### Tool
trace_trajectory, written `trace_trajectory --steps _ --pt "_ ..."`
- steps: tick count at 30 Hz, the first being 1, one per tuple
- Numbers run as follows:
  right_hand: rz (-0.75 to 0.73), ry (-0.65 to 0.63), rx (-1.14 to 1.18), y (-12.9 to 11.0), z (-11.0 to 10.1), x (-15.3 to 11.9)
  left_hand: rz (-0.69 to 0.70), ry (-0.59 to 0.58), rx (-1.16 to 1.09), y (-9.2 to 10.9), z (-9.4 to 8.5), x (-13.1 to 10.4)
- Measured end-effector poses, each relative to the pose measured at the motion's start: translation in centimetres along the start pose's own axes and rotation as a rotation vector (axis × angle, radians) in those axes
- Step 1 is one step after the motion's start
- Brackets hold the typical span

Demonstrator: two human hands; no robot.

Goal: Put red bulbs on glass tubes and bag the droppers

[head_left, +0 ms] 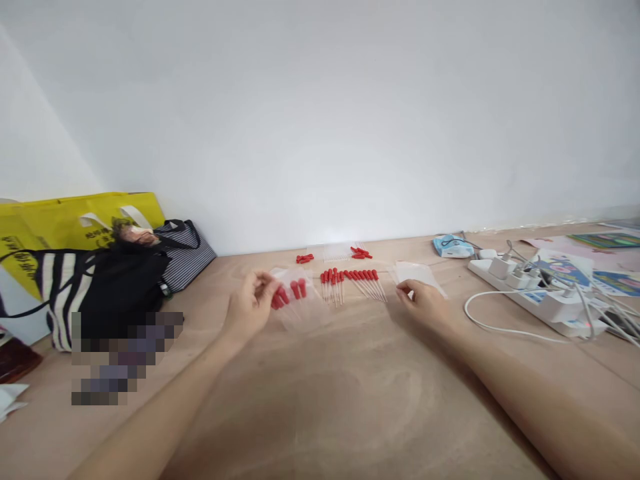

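My left hand (254, 299) pinches the edge of a clear plastic bag (305, 310) that holds several red-bulbed droppers (295, 289). My right hand (419, 300) has its fingers curled together near a stack of clear bags (423, 275); whether anything is between the fingertips is too small to tell. Between the hands, red-topped droppers (333, 277) lie in a bunch, with a slanted row of more droppers (363, 275) beside them. Behind are loose red bulbs (305, 259), thin clear tubes (337, 252) and another small pile of red bulbs (361, 253).
On the left stand a yellow bag (75, 220), a black bag with white stripes (105, 287) and a striped bag (187, 253). A blue mask (453, 247), a white power strip (540, 300) with cables and printed sheets (565, 267) lie right.
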State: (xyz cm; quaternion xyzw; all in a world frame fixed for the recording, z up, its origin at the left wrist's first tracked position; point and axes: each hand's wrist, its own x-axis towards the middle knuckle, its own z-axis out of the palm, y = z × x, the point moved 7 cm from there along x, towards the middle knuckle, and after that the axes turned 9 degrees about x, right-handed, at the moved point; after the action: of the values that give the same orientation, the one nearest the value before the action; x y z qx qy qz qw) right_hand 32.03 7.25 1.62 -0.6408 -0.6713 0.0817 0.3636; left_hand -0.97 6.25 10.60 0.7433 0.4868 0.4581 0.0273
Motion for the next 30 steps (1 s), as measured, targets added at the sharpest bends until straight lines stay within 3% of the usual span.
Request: trace_trajectory --steps 3,5,8,10,16,24,30 --pt "0.101 0.044 -0.179 2.1 -0.9 0.4 -0.039 0.171 0.012 -2.5 -1.2 3.6" --pt "0.152 0.058 -0.248 3.2 -1.0 0.6 -0.024 0.216 0.142 -3.4 -1.4 5.5" --pt "0.176 0.059 -0.289 4.1 -0.9 0.9 0.096 0.306 0.309 -3.3 -1.2 6.8" --pt "0.195 0.032 -0.286 4.5 -0.7 1.0 0.188 0.275 0.335 -3.4 -0.1 6.7" --pt "0.255 -0.063 -0.271 4.9 0.2 1.4 0.381 -0.004 0.325 -5.1 3.7 4.1" --pt "0.296 -0.077 -0.278 4.5 1.1 1.5 0.5 -0.234 0.384 -5.4 5.2 -1.2" --pt "0.311 -0.054 -0.301 4.5 0.6 1.4 0.498 -0.15 0.403 -2.9 4.3 -4.0"
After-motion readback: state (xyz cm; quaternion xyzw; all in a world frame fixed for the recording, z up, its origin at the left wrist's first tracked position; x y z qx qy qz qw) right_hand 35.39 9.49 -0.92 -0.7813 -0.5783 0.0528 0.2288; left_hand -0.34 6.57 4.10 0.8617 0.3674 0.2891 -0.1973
